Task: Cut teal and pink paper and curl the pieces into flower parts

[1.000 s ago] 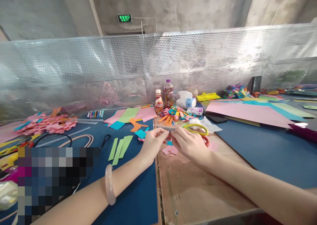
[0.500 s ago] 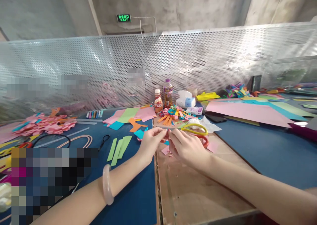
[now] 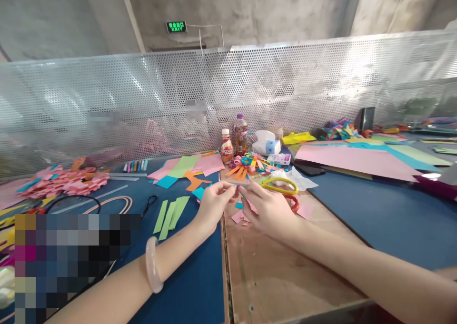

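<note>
My left hand and my right hand meet fingertip to fingertip above the seam between the blue mat and the wooden board. Both are closed in a pinch; a sliver of blue shows by the right fingers, but what they grip is mostly hidden. Scissors with a yellow handle lie just beyond my right hand, and a red-orange handle shows beside it. Pink paper scraps are on the board below the fingers. Left of my left hand are green paper strips and an orange paper cutout.
Behind the hands stand two bottles, a tissue pack and a pile of colourful paper strips. Pink paper pieces heap at left. Large paper sheets lie at right. A perforated metal panel closes off the back.
The two hands stay together with small finger shifts; the right fingers have opened out slightly, showing a little more blue. The whole view has shifted slightly.
</note>
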The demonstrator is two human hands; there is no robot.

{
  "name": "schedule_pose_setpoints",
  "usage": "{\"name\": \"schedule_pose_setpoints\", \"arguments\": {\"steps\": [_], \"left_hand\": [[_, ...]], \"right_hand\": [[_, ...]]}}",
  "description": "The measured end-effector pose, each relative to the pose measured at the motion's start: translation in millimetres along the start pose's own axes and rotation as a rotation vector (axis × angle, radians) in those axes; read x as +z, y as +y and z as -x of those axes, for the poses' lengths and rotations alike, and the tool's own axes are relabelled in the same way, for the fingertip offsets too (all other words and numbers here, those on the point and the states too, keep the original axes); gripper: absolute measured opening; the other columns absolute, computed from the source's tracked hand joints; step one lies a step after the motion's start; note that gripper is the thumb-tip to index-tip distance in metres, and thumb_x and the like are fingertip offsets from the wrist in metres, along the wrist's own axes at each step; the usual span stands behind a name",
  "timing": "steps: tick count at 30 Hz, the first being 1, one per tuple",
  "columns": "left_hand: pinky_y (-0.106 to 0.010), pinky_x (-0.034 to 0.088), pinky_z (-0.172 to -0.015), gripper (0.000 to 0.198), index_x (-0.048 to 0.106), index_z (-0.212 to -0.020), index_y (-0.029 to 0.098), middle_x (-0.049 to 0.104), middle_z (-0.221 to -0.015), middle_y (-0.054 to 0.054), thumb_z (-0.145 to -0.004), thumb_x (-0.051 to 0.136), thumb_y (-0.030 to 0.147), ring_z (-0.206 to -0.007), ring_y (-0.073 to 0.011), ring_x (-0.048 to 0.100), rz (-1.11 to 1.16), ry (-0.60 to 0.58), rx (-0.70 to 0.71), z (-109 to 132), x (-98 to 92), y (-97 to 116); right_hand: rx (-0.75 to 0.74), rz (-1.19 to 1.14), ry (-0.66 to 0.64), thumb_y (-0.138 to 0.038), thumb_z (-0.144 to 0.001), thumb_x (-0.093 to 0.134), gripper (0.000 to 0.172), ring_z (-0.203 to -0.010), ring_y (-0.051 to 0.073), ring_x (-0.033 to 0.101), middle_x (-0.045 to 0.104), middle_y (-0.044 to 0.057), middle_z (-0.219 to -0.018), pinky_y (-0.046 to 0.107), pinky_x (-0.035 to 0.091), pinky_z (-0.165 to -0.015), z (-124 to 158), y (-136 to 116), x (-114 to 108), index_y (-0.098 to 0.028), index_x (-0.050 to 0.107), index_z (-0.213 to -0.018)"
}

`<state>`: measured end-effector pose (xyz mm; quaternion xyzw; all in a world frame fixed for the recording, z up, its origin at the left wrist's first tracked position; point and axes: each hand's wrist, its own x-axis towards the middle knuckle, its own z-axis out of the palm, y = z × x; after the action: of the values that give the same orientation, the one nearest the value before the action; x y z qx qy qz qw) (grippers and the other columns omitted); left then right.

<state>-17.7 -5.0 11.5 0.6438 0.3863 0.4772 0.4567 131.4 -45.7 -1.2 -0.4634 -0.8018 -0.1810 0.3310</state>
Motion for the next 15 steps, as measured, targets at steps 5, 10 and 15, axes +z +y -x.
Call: {"name": "schedule_pose_setpoints", "arguments": {"steps": [5, 10, 15], "left_hand": [[-0.025, 0.044, -0.063, 0.018, 0.059, -0.067, 0.015, 0.059, -0.068, -0.001, -0.073, 0.056, 0.033, -0.068, -0.0145, 0.055, -0.054, -0.003, 0.033, -1, 0.1, 0], [-0.024, 0.043, -0.063, 0.015, 0.059, -0.068, 0.016, 0.06, -0.067, -0.001, -0.073, 0.056, 0.029, -0.067, -0.0144, 0.056, -0.084, -0.014, 0.016, -1, 0.7, -1], [-0.024, 0.042, -0.063, 0.015, 0.06, -0.068, 0.016, 0.06, -0.065, -0.001, -0.074, 0.055, 0.029, -0.065, -0.0147, 0.056, -0.12, -0.047, 0.036, -1, 0.5, -2]], "right_hand": [[0.092, -0.364, 0.082, -0.017, -0.083, 0.043, 0.024, -0.069, 0.013, 0.056, 0.06, 0.007, -0.085, 0.023, 0.044, -0.06, -5, 5, -2, -0.016, 0.061, -0.099], [0.385, -0.627, 0.045, -0.023, -0.082, 0.045, 0.018, -0.061, 0.013, 0.05, 0.056, 0.001, -0.067, 0.023, 0.039, -0.056, -10, 11, 0, -0.017, 0.061, -0.078], [0.536, -0.934, -0.094, -0.029, -0.08, 0.046, 0.021, -0.06, 0.011, 0.047, 0.054, -0.001, -0.064, 0.022, 0.035, -0.053, -14, 14, 0, -0.016, 0.058, -0.068]]}}
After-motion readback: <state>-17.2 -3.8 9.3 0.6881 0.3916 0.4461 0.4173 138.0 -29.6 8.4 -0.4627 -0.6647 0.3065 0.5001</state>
